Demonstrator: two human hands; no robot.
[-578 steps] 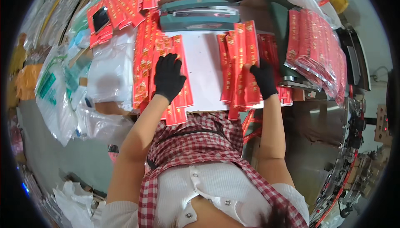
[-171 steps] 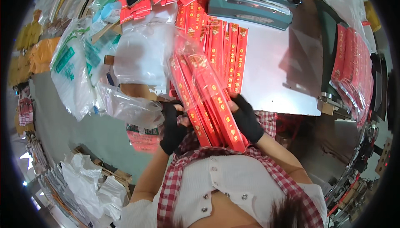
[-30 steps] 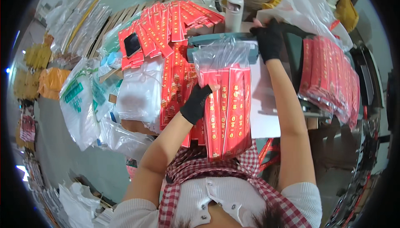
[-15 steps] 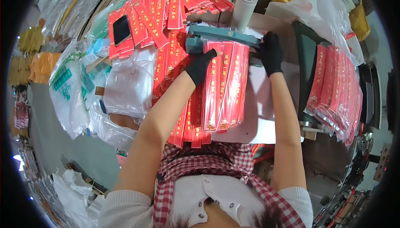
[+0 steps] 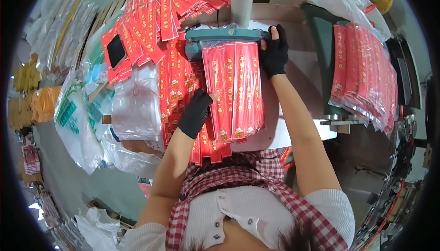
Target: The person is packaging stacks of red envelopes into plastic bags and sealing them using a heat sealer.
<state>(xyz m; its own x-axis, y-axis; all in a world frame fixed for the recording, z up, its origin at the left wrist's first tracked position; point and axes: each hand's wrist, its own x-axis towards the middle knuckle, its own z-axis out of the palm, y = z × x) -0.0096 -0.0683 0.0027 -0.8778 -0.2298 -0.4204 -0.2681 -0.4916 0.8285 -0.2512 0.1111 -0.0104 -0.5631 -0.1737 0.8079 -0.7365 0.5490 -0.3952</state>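
Left hand (image 5: 195,113), half curled, touches the nine-o'clock edge of a clear-bagged packet (image 5: 236,93); whether it grips is unclear. Right hand (image 5: 275,51) is closed round the three-o'clock end of a teal sealer (image 5: 224,34). Glossy, filled with red gold-printed strips, the packet extends from the sealer toward six o'clock.

From the wearer's head, the left of two side-by-side fisheye cameras is looking steeply down at close range, facing the tabletop (image 5: 277,136), with the left hand (image 5: 195,113) near mid-frame and the right hand (image 5: 276,51) upper right of centre; the white top (image 5: 201,214) is filling the lower middle, nearest the lens.
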